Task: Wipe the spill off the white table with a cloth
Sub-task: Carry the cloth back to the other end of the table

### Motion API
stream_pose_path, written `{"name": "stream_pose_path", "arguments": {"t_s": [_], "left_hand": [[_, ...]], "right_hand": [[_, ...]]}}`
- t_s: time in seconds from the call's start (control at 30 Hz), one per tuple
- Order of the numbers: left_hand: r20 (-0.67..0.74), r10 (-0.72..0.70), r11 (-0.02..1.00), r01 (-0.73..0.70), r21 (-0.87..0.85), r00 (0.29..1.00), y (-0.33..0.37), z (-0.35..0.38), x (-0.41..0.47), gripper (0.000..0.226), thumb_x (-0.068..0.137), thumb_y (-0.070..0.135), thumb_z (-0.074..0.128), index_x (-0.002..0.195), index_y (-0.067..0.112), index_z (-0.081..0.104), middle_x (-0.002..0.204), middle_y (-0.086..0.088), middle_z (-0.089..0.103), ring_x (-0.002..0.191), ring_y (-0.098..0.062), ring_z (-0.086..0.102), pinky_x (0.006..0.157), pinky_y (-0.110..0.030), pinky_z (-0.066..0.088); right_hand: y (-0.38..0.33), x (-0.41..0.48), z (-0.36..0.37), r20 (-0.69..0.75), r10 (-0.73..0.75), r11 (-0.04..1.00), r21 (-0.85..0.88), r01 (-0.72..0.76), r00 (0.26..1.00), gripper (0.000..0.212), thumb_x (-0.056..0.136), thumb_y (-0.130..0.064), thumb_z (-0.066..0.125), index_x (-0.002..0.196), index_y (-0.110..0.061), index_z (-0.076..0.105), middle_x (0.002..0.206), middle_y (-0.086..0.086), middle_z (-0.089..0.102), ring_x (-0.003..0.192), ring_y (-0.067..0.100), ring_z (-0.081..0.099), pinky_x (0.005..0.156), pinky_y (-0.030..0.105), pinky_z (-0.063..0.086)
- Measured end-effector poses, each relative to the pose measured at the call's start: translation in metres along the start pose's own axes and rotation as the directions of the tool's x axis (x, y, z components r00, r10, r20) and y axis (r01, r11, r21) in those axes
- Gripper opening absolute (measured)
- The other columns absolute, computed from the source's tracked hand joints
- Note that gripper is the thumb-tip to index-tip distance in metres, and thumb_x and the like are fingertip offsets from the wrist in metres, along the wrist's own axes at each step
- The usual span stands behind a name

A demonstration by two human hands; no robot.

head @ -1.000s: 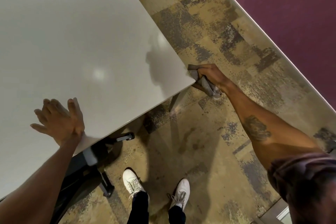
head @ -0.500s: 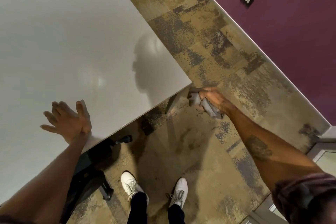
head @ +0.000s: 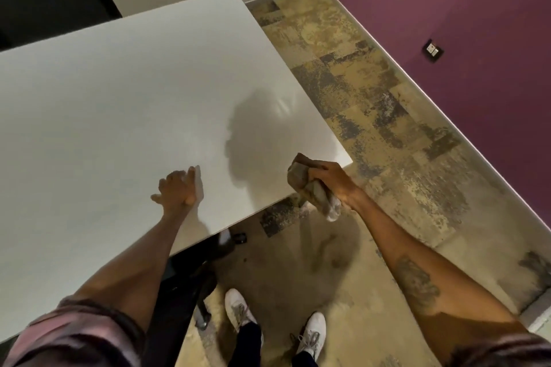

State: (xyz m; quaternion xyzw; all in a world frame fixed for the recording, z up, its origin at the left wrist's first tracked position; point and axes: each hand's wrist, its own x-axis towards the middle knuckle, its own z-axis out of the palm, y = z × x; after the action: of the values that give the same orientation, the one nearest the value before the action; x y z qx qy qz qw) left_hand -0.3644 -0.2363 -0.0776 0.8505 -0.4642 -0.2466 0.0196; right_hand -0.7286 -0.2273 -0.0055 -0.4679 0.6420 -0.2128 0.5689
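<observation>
The white table (head: pixel 119 104) fills the left and middle of the view, with its near right corner by my right hand. A crumpled grey-brown cloth (head: pixel 310 188) is bunched in my right hand (head: pixel 334 180), which hovers over the table's front edge near that corner. One end of the cloth hangs below my fist over the floor. My left hand (head: pixel 179 191) rests flat on the tabletop near the front edge, fingers spread, holding nothing. No spill stands out on the surface; only my shadow and a faint glare show.
A dark chair base (head: pixel 190 274) sits under the table's front edge by my legs. My white shoes (head: pixel 238 310) stand on mottled tan carpet (head: pixel 372 116). A purple wall (head: pixel 462 39) with a socket plate (head: pixel 432 50) runs along the right.
My right hand has lifted the cloth from beside and below the table corner to above the front edge. The view has tilted up. My left hand stays flat on the table.
</observation>
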Motion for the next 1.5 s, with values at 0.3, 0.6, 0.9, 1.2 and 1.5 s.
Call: {"name": "stream_pose_path", "arguments": {"t_s": [0.3, 0.6, 0.9, 1.2, 1.5], "left_hand": [[-0.033, 0.015, 0.998, -0.017, -0.059, 0.999, -0.093, -0.091, -0.004, 0.055, 0.107, 0.058, 0.035, 0.136, 0.021, 0.064, 0.149, 0.002, 0.056, 0.156, -0.027, 0.026, 0.124, -0.061, 0.007], [-0.106, -0.165, 0.98, 0.15, -0.134, 0.981, -0.224, -0.161, -0.006, 0.054, 0.11, 0.053, 0.032, 0.138, 0.02, 0.063, 0.153, 0.003, 0.053, 0.158, -0.027, 0.021, 0.124, -0.061, 0.003], [-0.184, -0.3, 0.944, 0.263, -0.201, 0.936, -0.337, -0.192, -0.027, 0.049, 0.114, 0.037, 0.027, 0.149, 0.015, 0.054, 0.16, 0.0, 0.046, 0.159, -0.027, 0.021, 0.127, -0.061, 0.003], [-0.162, -0.419, 0.896, 0.379, -0.229, 0.893, -0.421, -0.194, -0.05, 0.044, 0.114, 0.017, 0.029, 0.152, 0.017, 0.051, 0.161, -0.002, 0.045, 0.159, -0.028, 0.022, 0.127, -0.06, 0.004], [-0.125, -0.43, 0.885, 0.39, -0.253, 0.894, -0.454, -0.184, -0.063, 0.045, 0.113, 0.017, 0.03, 0.154, 0.021, 0.05, 0.163, -0.004, 0.043, 0.159, -0.025, 0.024, 0.128, -0.057, 0.005]], "right_hand": [[-0.103, 0.024, 0.157, 0.17, -0.172, 0.963, -0.179, 0.202, 0.97, 0.024, 0.087, -0.023, 0.069, 0.111, -0.017, 0.072, 0.1, 0.006, 0.075, 0.095, 0.024, 0.069, 0.087, 0.036, 0.056], [-0.151, 0.006, 0.336, 0.256, -0.15, 0.941, -0.259, 0.218, 0.955, 0.026, 0.08, -0.018, 0.072, 0.106, -0.015, 0.071, 0.098, 0.002, 0.073, 0.095, 0.023, 0.067, 0.089, 0.037, 0.055], [-0.165, -0.033, 0.489, 0.308, 0.006, 0.996, -0.084, 0.021, 0.951, 0.026, 0.081, -0.016, 0.07, 0.106, -0.013, 0.071, 0.102, 0.007, 0.073, 0.099, 0.027, 0.068, 0.091, 0.049, 0.058], [-0.172, -0.048, 0.586, 0.327, 0.052, 0.979, -0.201, 0.016, 0.944, 0.031, 0.081, -0.017, 0.069, 0.111, -0.011, 0.068, 0.107, 0.011, 0.071, 0.099, 0.03, 0.068, 0.09, 0.047, 0.058], [-0.176, -0.061, 0.641, 0.375, 0.123, 0.959, -0.282, -0.013, 0.919, 0.032, 0.091, -0.031, 0.063, 0.116, -0.011, 0.064, 0.111, 0.012, 0.069, 0.104, 0.029, 0.068, 0.094, 0.044, 0.057]]}}
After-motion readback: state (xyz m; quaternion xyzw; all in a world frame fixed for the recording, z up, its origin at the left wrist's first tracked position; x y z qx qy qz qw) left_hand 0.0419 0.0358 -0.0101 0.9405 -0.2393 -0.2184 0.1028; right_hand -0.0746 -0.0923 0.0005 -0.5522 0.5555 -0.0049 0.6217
